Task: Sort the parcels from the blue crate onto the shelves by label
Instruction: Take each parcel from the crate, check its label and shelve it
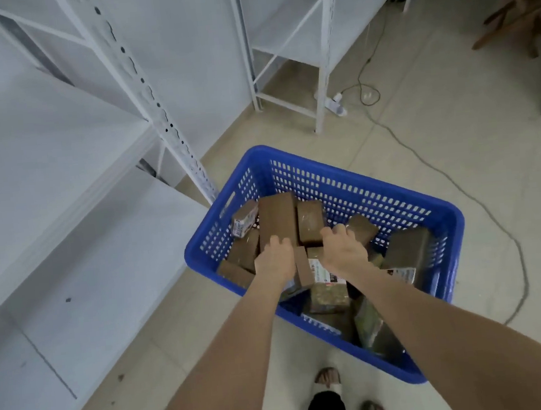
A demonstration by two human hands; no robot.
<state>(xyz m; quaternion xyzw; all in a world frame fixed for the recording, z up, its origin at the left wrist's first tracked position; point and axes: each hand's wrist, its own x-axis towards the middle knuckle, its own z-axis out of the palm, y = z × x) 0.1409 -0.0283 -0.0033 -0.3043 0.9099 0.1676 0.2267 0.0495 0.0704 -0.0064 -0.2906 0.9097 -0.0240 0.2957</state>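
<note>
Left hand [274,259] and right hand [346,252] inside blue crate [359,181].

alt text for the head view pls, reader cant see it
A person's left hand and right hand reach down into a blue crate of brown parcels on a tiled floor. The left hand's fingers curl on a tall parcel; the right hand's grip is unclear. White shelves stand left and behind.

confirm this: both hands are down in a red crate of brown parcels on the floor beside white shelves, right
No: the head view shows the crate is blue, not red. The rest holds: the left hand and right hand are down in it among brown parcels, on the floor beside white shelves.
</note>
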